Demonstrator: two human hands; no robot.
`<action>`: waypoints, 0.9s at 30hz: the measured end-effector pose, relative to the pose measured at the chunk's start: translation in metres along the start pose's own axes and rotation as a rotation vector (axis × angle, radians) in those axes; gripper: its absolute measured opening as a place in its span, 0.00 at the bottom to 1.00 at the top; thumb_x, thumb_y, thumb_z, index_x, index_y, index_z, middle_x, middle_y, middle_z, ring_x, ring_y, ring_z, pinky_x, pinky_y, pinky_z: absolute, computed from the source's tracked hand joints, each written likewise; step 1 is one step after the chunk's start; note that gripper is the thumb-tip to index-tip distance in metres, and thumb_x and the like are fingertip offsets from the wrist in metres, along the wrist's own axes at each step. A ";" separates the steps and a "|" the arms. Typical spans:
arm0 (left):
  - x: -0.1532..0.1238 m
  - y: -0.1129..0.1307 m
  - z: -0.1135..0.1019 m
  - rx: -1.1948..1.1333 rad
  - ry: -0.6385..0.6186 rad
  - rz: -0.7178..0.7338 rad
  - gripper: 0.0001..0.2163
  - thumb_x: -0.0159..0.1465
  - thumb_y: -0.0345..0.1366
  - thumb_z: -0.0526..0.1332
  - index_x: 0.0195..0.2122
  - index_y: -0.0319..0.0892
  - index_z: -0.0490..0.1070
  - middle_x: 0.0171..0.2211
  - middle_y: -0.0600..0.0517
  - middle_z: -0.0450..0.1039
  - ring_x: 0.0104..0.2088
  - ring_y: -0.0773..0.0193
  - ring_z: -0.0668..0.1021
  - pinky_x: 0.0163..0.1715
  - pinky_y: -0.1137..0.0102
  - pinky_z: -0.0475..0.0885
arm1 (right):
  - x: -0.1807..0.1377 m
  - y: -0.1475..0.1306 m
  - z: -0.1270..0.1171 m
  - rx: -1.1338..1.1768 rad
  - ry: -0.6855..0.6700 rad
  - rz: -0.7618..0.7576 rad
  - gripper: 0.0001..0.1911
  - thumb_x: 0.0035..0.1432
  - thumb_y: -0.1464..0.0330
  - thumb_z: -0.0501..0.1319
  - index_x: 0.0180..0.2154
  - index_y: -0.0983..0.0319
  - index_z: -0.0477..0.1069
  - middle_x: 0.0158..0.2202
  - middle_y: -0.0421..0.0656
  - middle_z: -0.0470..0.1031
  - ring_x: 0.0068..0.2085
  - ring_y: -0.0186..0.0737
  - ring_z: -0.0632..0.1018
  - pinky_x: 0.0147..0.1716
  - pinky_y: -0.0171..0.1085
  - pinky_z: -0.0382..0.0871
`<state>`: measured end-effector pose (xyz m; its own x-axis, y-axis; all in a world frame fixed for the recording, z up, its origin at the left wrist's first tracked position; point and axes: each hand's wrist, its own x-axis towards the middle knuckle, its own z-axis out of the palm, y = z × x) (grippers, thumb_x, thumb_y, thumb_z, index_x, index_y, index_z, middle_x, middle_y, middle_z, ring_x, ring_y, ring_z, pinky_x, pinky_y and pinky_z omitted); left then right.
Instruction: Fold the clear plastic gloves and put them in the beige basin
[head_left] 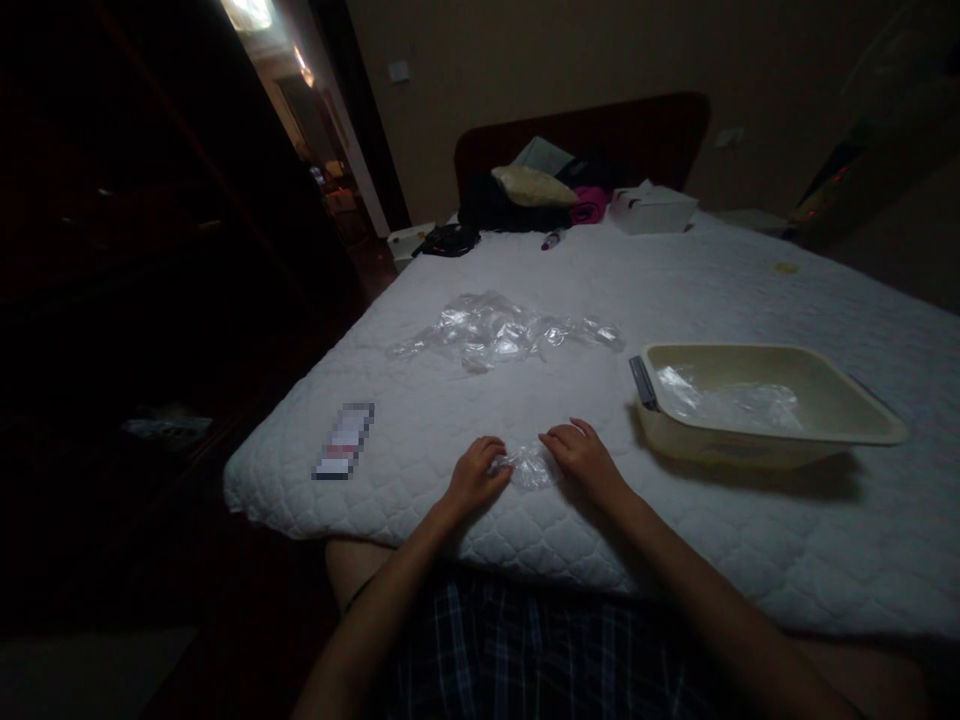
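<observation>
A small piece of clear, crinkled plastic film (531, 468) lies on the white quilted bed, between my two hands. My left hand (477, 476) is curled at its left edge, thumb and fingers closing on the film. From the other side my right hand (586, 462) meets the upper right edge with bent fingers, one of them raised; its thumb is hidden. Farther up the bed spreads a loose heap of clear plastic film (495, 328). To the right stands a cream plastic basin (757, 450) with more clear film (750, 403) inside.
A blurred-out phone-like object (343, 442) lies on the left of the bed (420, 420). Near the headboard (667, 125) are a pillow-like bundle (532, 186), a rolled pink cloth (590, 205), a white box (654, 208) and a black bag (448, 240). The room is dim.
</observation>
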<state>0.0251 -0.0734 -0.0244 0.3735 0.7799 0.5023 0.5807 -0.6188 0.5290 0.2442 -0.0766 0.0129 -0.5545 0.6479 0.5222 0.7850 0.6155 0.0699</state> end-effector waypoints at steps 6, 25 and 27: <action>-0.003 0.001 0.001 0.107 -0.025 0.058 0.08 0.56 0.33 0.57 0.38 0.41 0.65 0.39 0.47 0.68 0.41 0.60 0.70 0.40 0.64 0.68 | -0.012 -0.008 -0.002 0.004 0.102 -0.052 0.11 0.55 0.78 0.52 0.36 0.63 0.70 0.35 0.46 0.73 0.38 0.40 0.72 0.47 0.42 0.60; -0.012 0.000 -0.004 0.305 -0.054 0.342 0.09 0.60 0.31 0.53 0.40 0.40 0.69 0.43 0.44 0.71 0.47 0.56 0.71 0.45 0.59 0.68 | -0.033 -0.019 0.002 0.095 -0.035 -0.019 0.11 0.58 0.74 0.51 0.32 0.63 0.71 0.33 0.47 0.73 0.35 0.40 0.70 0.37 0.39 0.63; -0.015 0.001 -0.008 0.302 -0.099 0.353 0.10 0.60 0.32 0.54 0.42 0.39 0.69 0.45 0.44 0.70 0.49 0.56 0.70 0.47 0.59 0.68 | -0.035 -0.020 0.003 0.110 -0.040 -0.017 0.11 0.58 0.74 0.50 0.32 0.63 0.71 0.32 0.48 0.73 0.35 0.40 0.71 0.36 0.39 0.64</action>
<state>0.0136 -0.0866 -0.0261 0.6444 0.5408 0.5406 0.5845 -0.8042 0.1077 0.2472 -0.1097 -0.0097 -0.5796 0.6530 0.4875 0.7415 0.6707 -0.0168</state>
